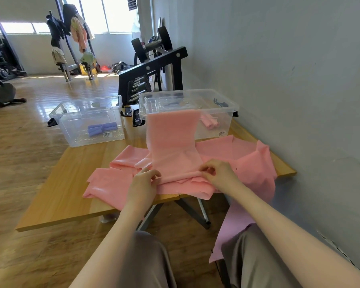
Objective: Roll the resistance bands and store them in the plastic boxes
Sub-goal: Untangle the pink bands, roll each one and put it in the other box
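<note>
Both hands were at the near end of a pink resistance band [173,142] on the wooden bench [56,196]. The left hand [142,186] gripped the left edge of that end with curled fingers, and the right hand [218,173] pinched the right edge. The far end of this band hung over the rim of the right plastic box [222,113], so it hid part of the box wall. More pink bands [252,156] lay crumpled under it; how many could not be counted. Inside the right box were pink rolls [210,121], partly hidden. The left plastic box [71,121] held purple rolls [102,128].
</note>
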